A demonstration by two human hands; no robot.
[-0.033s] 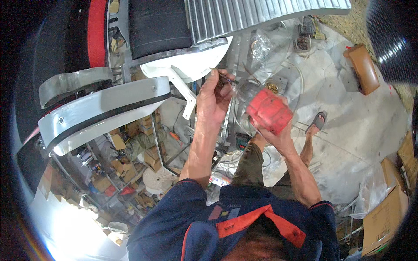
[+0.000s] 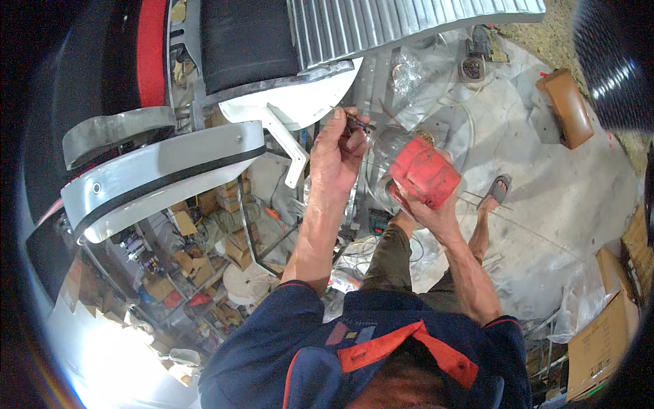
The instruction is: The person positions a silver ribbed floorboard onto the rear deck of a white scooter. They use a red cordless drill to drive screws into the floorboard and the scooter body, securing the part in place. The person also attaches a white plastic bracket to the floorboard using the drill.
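My right hand point(image 2: 436, 215) is wrapped round the grip of a red power drill point(image 2: 426, 170), its nose toward the left. The thumb and fingers of my left hand point(image 2: 334, 153) pinch a small thin metal piece point(image 2: 355, 123) just ahead of the drill's nose. Whether it is a screw or a bit I cannot tell. Close beside my left fingertips is a white curved shell point(image 2: 300, 102) under a black padded seat point(image 2: 248, 44). From this shell a white bracket arm point(image 2: 286, 146) sticks out toward me.
A silver ribbed panel point(image 2: 409, 24) spans the top. At left juts a white rounded panel point(image 2: 163, 177) with a black stripe. A bowl of small brass-coloured parts point(image 2: 426, 138) shows behind the drill. Right lie a brown pad point(image 2: 567, 109) and a cardboard box point(image 2: 599, 347). Boxes clutter the lower left.
The drill has shifted very slightly up and to the right, covering more of the bowl behind it. My left hand keeps its pinch by the white shell.
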